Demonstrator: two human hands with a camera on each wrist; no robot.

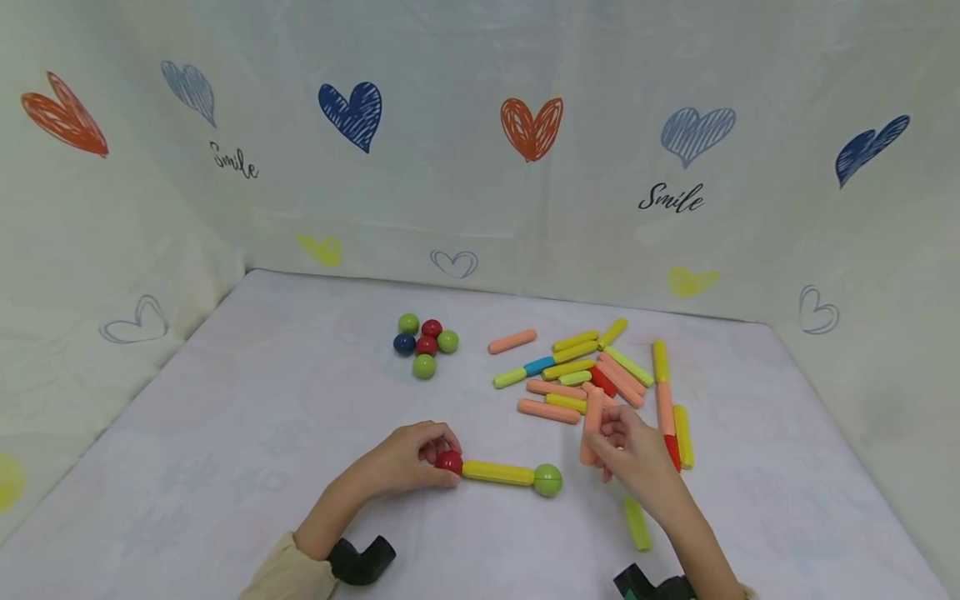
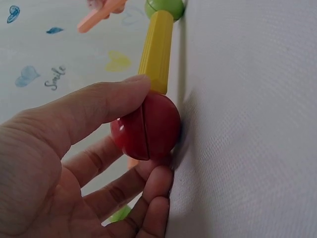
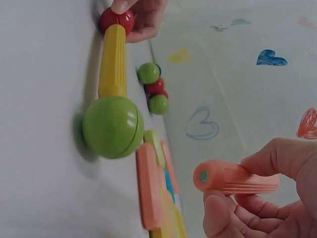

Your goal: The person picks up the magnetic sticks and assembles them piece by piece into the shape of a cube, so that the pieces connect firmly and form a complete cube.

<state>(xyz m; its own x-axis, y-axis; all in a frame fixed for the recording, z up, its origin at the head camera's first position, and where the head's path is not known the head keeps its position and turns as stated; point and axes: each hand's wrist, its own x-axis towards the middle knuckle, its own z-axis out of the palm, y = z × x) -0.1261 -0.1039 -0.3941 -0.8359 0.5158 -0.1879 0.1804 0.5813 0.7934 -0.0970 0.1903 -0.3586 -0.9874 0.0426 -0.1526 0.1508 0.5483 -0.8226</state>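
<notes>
A red ball (image 1: 449, 462) is gripped between the thumb and fingers of my left hand (image 1: 412, 458). From that ball a yellow rod (image 1: 498, 473) runs right along the table to a green ball (image 1: 548, 480), the three joined in a line. My right hand (image 1: 630, 442) pinches an orange rod (image 1: 592, 427), held raised to the right of the green ball. In the right wrist view, the rod's near end shows a small round metallic disc. The left wrist view shows a seam round the red ball (image 2: 147, 127).
Behind my right hand lies a pile of yellow, orange, green, blue and red rods (image 1: 570, 367). A row of rods (image 1: 664, 400) lies at the right. Several balls (image 1: 426, 344) cluster at the back. A short lime rod (image 1: 637, 523) lies near my right forearm.
</notes>
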